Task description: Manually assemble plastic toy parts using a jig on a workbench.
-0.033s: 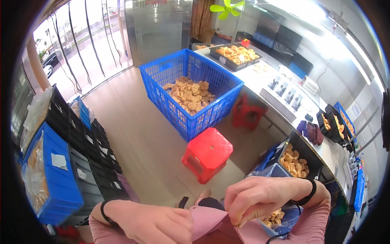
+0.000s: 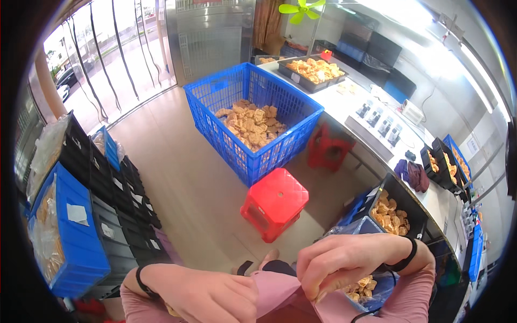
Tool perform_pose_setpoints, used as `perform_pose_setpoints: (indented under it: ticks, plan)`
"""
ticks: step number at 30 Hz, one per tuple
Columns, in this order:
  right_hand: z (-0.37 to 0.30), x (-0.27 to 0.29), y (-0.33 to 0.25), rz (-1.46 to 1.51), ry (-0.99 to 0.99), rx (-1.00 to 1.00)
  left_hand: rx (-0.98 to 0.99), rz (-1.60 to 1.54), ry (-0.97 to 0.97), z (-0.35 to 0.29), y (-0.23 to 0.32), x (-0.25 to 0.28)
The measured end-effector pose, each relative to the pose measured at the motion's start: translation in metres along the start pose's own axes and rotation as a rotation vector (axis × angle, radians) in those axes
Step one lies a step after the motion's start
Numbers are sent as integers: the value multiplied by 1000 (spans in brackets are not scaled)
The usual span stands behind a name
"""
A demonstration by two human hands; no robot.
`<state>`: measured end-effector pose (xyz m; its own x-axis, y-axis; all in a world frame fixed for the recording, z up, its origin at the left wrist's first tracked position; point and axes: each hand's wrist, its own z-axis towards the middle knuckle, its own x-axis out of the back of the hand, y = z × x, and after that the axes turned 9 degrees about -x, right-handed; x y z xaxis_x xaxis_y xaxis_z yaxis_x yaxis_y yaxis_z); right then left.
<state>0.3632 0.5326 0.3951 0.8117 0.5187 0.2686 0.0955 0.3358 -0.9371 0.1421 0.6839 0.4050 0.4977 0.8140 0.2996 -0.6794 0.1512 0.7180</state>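
Observation:
My left hand (image 2: 204, 290) is closed at the lower middle, its curled fingers on a fold of pink cloth (image 2: 273, 288). To its right, my right hand (image 2: 342, 261) pinches the edge of the pink cloth between thumb and fingers. The cloth looks like part of a garment in front of my body, and its lower part is out of the picture. Dark bands circle both wrists, and both sleeves are pink. Below my right hand, a plastic-lined container holds tan snack pieces (image 2: 363, 289).
A red stool (image 2: 277, 196) stands ahead, with a large blue crate (image 2: 207, 126) of tan pieces beyond it. Black and blue bins (image 2: 83, 237) line the left. A white worktable (image 2: 366, 105) runs along the right, with a tray (image 2: 312, 81) of pieces on it.
My left hand has shifted very slightly to the right. Both hands keep their hold on the cloth.

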Motion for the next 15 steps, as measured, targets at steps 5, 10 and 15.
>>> perform_pose_setpoints:
  ticks: [5, 10, 15]
  plan:
    - [-29, 31, 84, 274, 95, -276, 310, -10, 418, -43, -44, 26]
    - [-85, 36, 268, -514, 663, -856, 1180, 662, 1340, -185, -119, -2]
    - [-239, -34, 410, -280, 356, -1342, 1892, 526, 991, -361, -142, -163]
